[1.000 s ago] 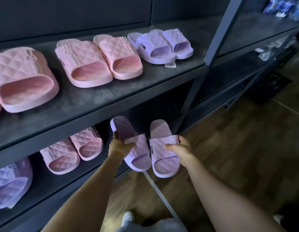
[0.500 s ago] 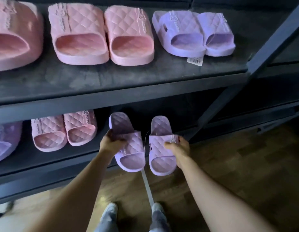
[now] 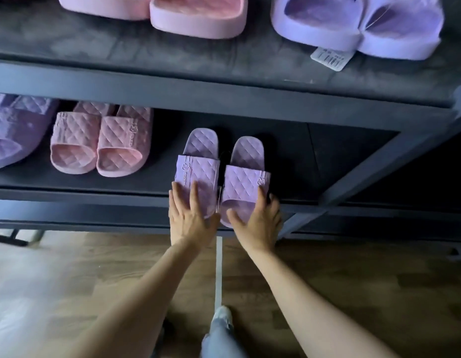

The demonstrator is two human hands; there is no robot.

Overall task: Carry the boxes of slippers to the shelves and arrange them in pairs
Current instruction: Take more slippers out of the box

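Head view: on the lower shelf point(image 3: 327, 161), the lilac slippers point(image 3: 198, 166) sit near the front edge, probably light, flexible foam, best taken by the straps point(image 3: 246, 182). Left hand point(image 3: 189, 215) and right hand point(image 3: 260, 220) press flat-fingered, neither grip closed.

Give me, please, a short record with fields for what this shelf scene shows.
setting: dark lower shelf, wooden floor below
left hand: fingers flat on the left lilac slipper
right hand: touching toe and outer side of the right lilac slipper
placement: both slippers side by side on the lower shelf, toes toward the person
neighbours: pink pair to the left
upper shelf: pink slippers, lilac pair with price tag
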